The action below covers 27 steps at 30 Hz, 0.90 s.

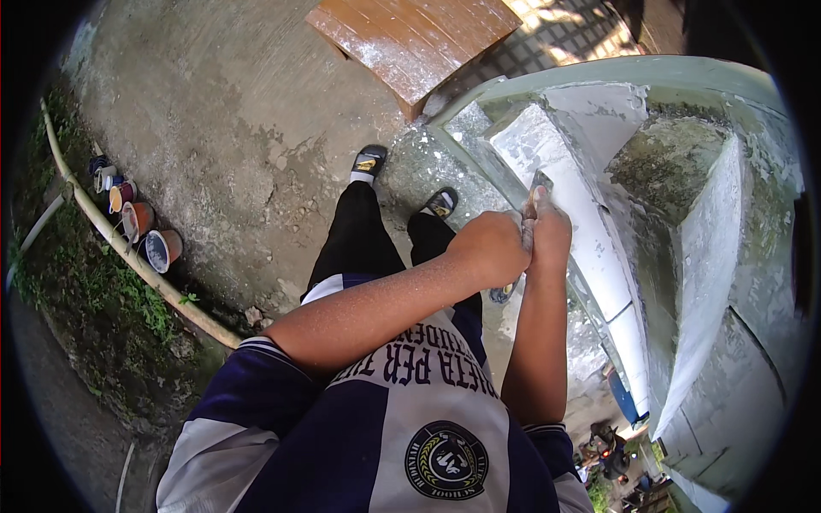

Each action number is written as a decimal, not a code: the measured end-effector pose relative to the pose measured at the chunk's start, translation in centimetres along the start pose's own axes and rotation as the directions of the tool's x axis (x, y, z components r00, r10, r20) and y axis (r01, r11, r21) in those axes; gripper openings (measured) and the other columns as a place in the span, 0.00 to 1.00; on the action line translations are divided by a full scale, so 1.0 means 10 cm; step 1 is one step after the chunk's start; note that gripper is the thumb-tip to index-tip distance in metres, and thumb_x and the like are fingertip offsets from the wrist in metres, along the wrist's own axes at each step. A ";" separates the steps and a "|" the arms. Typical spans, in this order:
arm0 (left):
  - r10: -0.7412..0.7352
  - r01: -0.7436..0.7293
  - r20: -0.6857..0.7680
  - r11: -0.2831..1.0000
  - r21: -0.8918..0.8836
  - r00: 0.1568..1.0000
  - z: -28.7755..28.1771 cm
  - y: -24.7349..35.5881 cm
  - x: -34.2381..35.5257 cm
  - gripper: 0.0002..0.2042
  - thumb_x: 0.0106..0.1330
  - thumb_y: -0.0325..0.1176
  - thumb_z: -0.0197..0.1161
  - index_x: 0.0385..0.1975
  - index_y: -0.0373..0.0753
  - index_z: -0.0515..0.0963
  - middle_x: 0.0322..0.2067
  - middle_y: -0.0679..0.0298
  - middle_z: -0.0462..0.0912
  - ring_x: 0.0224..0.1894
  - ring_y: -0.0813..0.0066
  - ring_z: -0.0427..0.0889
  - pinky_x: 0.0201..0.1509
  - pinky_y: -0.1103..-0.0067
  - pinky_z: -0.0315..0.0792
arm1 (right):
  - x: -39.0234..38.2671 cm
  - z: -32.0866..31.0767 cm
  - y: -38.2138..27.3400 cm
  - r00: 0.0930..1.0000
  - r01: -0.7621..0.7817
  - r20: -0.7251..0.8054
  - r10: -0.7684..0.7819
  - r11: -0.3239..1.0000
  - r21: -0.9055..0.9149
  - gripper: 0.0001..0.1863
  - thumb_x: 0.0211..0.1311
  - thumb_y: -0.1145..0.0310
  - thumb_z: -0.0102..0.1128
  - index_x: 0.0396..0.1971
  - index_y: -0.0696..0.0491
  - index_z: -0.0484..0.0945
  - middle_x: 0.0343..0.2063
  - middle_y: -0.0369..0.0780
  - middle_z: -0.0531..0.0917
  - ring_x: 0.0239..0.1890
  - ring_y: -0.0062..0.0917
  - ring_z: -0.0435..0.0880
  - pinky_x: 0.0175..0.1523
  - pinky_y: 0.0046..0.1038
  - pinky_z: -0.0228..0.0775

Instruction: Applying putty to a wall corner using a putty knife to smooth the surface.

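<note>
My right hand is closed around a small scraper, its flat blade pointing away from me toward a white-coated ledge. Against it presses my left hand, curled into a fist with its knuckles up. What the left fingers hold, if anything, is hidden between the two hands. Whitish residue coats the fingers where the hands meet. Both hands are over the near side of the ledge, which belongs to a pale green wall with patchy white plaster.
A brown wooden table dusted with white stands ahead. On the left, several small buckets line a bamboo pole beside mossy ground. My sandalled feet stand on rough concrete. A second angled white panel rises at right.
</note>
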<state>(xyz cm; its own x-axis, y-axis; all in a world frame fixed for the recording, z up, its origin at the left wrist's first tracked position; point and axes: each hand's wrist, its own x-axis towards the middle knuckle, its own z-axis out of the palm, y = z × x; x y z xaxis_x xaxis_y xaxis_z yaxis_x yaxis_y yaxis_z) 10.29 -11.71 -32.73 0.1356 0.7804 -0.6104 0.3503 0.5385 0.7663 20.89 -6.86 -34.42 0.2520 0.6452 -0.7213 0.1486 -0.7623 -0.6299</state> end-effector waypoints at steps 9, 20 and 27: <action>-0.067 0.067 -0.084 0.998 0.006 0.994 0.12 0.05 0.03 0.14 0.53 0.36 0.57 0.28 0.28 0.80 0.31 0.44 0.81 0.39 0.50 0.82 0.45 0.65 0.75 | 0.09 -0.07 -0.01 0.997 0.020 0.071 -0.019 1.000 -0.012 0.15 0.68 0.61 0.50 0.27 0.57 0.76 0.19 0.34 0.73 0.16 0.18 0.70 0.21 0.22 0.61; -0.041 0.027 -0.176 0.996 -0.081 0.984 0.32 0.08 -0.06 0.14 0.56 0.35 0.54 0.24 0.26 0.77 0.27 0.41 0.79 0.36 0.45 0.79 0.44 0.61 0.73 | 0.09 -0.15 -0.03 0.996 0.084 0.024 -0.080 0.956 -0.282 0.18 0.67 0.60 0.51 0.26 0.58 0.79 0.18 0.36 0.76 0.17 0.19 0.70 0.23 0.24 0.60; -0.003 0.003 -0.073 1.000 -0.009 0.997 0.30 0.22 0.20 0.16 0.60 0.37 0.52 0.32 0.26 0.76 0.30 0.40 0.79 0.37 0.43 0.79 0.44 0.60 0.72 | 0.34 -0.30 -0.11 0.998 -0.029 0.044 0.046 0.947 -0.321 0.20 0.66 0.56 0.52 0.26 0.59 0.79 0.19 0.37 0.77 0.17 0.21 0.71 0.24 0.25 0.61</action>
<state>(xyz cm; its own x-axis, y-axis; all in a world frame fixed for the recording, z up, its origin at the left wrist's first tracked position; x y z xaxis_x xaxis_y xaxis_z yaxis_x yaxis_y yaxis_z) 14.13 -9.94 -32.83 0.0663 0.7997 -0.5968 0.3424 0.5436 0.7664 24.50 -3.99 -35.30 0.2161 0.6112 -0.7614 0.4403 -0.7570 -0.4827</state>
